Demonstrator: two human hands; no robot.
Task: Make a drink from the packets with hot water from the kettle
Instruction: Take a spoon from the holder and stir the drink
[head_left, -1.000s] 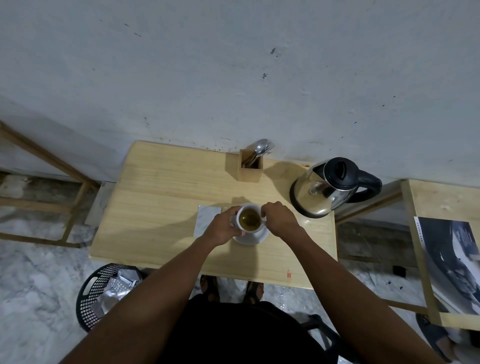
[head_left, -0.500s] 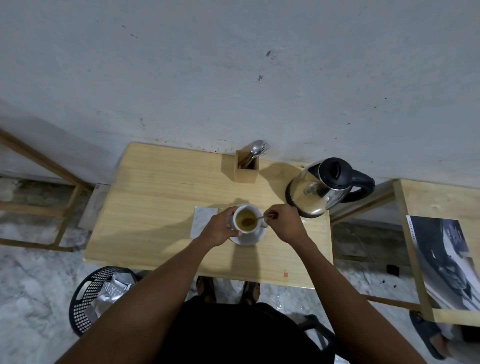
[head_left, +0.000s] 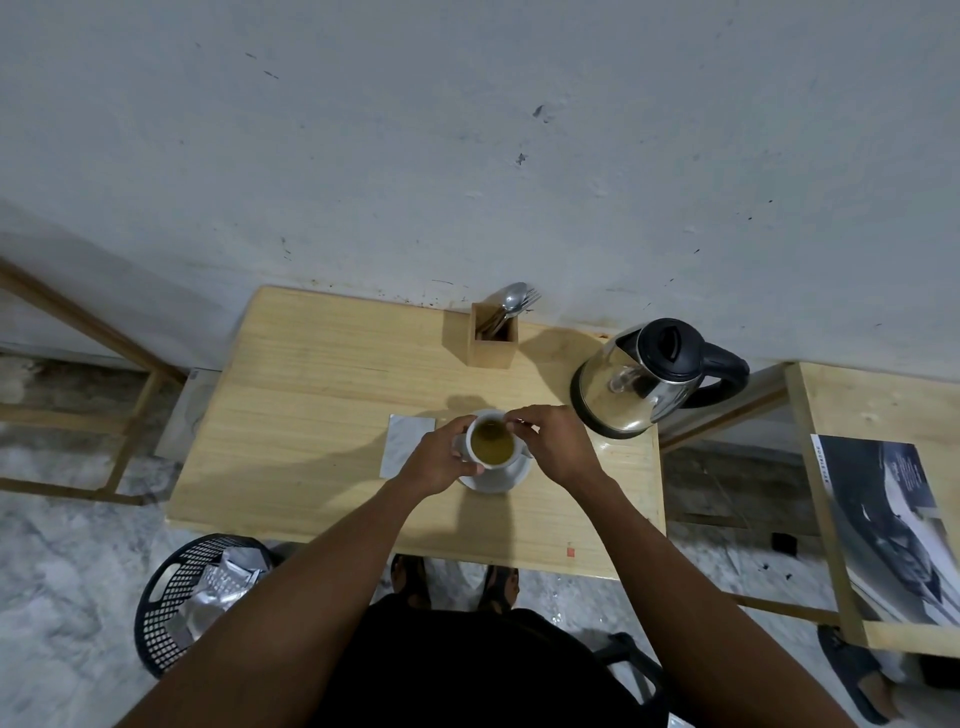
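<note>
A white cup of yellow-brown drink stands on a white saucer in the middle of the wooden table. My left hand grips the cup's left side. My right hand is over the cup's right rim, fingers pinched on a small spoon whose tip dips into the drink; most of the spoon is hidden. A silver packet lies flat just left of the cup. The steel kettle with a black lid and handle stands at the table's right rear.
A wooden holder with spoons and a fork stands at the back by the wall. A black basket with empty silver packets sits on the floor, front left. A second wooden table with a magazine is to the right.
My right hand has shifted from the cup's right side to over its far rim, moving the spoon round in the drink. My left hand stays on the cup.
</note>
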